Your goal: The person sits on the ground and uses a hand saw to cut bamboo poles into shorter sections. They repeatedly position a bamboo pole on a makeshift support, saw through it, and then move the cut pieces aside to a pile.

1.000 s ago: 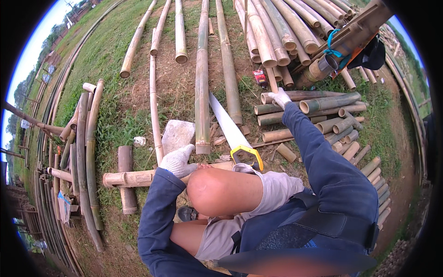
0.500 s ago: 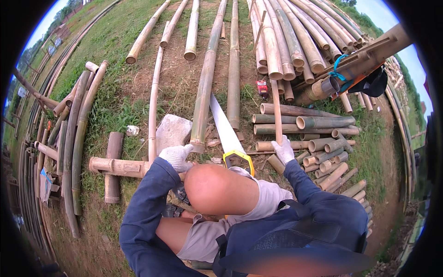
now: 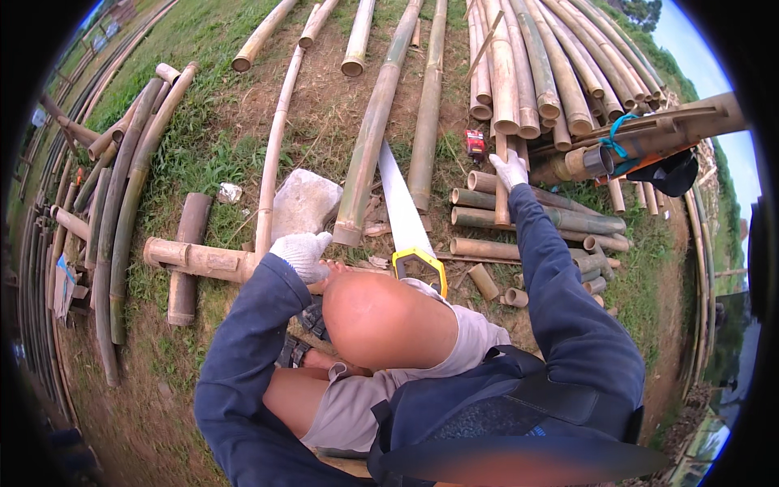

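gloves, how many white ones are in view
2: the left hand wears one, resting on a bamboo pole by the knee; the right hand wears one, gripping a thin bamboo piece.

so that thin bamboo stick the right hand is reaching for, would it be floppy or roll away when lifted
The thin bamboo stick looks straight and woody, so it is probably stiff, not floppy. It is slim next to the thick poles, so likely light for the right hand. Being round, it could roll, though it lies across the cut bamboo pieces, which may steady it.
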`<state>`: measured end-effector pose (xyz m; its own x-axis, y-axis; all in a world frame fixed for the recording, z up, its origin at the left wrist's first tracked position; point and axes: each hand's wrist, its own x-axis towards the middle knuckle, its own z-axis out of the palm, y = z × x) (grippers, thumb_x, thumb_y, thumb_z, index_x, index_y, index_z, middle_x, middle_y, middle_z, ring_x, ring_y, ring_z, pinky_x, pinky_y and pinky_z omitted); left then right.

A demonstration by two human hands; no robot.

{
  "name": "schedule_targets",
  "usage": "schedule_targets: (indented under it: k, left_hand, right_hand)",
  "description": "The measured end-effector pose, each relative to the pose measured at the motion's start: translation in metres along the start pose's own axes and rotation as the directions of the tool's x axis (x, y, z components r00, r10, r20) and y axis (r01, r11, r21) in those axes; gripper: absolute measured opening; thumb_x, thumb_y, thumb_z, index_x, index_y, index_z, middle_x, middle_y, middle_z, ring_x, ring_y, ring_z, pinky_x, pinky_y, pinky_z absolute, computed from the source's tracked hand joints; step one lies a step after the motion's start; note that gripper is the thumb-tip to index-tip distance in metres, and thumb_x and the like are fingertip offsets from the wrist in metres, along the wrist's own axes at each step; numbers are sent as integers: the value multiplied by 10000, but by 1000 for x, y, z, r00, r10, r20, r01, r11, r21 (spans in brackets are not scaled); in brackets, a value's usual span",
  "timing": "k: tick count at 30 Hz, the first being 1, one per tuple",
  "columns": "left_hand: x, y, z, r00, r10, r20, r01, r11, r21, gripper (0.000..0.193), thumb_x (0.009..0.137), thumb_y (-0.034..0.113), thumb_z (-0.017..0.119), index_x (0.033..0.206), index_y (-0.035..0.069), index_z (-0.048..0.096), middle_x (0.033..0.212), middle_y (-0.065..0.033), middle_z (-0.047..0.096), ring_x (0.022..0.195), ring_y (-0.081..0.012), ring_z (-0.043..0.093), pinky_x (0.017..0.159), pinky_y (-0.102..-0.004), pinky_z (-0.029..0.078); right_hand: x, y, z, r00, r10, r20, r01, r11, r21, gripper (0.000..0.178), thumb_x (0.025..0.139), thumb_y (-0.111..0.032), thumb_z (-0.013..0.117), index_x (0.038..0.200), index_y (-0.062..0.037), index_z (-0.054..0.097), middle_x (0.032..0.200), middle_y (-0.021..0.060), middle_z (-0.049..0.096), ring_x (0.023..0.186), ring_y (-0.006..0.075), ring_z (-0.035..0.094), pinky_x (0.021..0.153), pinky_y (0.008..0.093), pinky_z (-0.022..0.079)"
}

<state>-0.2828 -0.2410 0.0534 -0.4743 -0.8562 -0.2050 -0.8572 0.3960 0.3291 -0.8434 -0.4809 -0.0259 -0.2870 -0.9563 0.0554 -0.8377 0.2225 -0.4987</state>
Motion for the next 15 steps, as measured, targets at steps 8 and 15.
schedule_targets:
  k: [8, 15]
  left_hand:
    - [-2, -3, 5, 983, -114, 143, 120, 992, -31, 660, 870, 444, 813, 1385, 58, 671, 1168, -260, 775, 1100, -458, 754, 953, -544, 597]
    - [20, -2, 11, 983, -58, 172, 62, 998, -20, 524, 904, 417, 750, 1286, 62, 693, 1026, -274, 769, 1018, -480, 760, 890, -558, 603]
  right_hand:
    - [-155, 39, 4, 918, 205, 340, -387, 654, 650, 676, 1046, -358, 781, 1540, -43, 444, 1042, 98, 678, 627, 126, 650, 496, 258, 499]
    - [-74, 27, 11, 977, 177, 122, -214, 762, 611, 755, 1014, -352, 811, 1589, -23, 447, 949, 88, 698, 596, 118, 620, 489, 285, 465]
